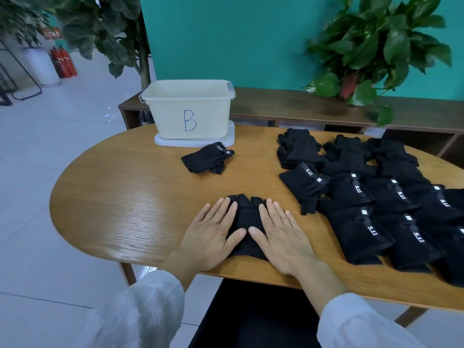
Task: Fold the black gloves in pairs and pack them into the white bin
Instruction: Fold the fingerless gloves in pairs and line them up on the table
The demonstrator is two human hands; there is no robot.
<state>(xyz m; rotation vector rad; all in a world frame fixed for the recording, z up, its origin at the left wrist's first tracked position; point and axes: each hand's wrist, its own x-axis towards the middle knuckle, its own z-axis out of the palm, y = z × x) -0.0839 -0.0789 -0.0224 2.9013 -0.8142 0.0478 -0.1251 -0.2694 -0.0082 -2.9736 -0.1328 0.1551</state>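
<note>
Wooden surface (130,202) carries a white bin (188,111) marked B. Nearer than the bin, left hand (211,234) and right hand (283,237) press flat, fingers straight, on a black glove (247,217). Right of it lie more gloves (376,192); one folded pair (207,158) sits just before the bin.

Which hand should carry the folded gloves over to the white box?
Probably the left hand. Both hands lie flat on the black gloves, but the white bin stands far left on the table, on the left hand's side. The right hand is nearer the glove pile.
</note>
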